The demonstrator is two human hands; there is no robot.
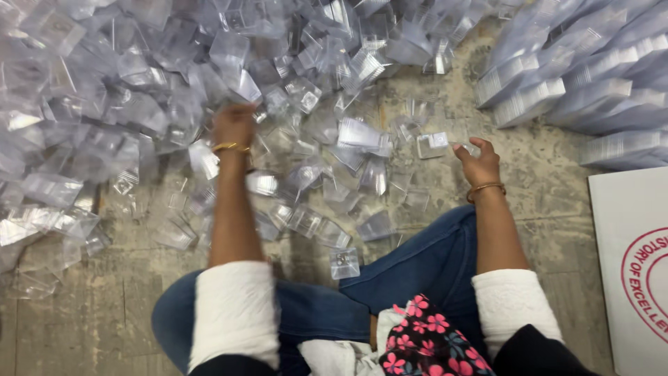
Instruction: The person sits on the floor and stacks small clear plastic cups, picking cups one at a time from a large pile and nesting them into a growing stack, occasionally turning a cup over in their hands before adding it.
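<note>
Both hands down among clear plastic boxes on the concrete floor (543, 181).
Left hand (234, 125) buried in the loose heap (104, 104), grip hidden; right hand (479, 163) pinching one small clear box (465, 147). Nested stacks (577, 76) at right, white carton (626, 264) beside.

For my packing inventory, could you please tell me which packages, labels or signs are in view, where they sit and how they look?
White carton: right edge, on the floor; flat and rectangular.
Round red stamp: printed on the carton, cut off by the picture's edge.
Stacked clear trays: top right, nested in slanting rows.
Loose clear plastic packs: piled top left, spilling toward both hands.
</note>
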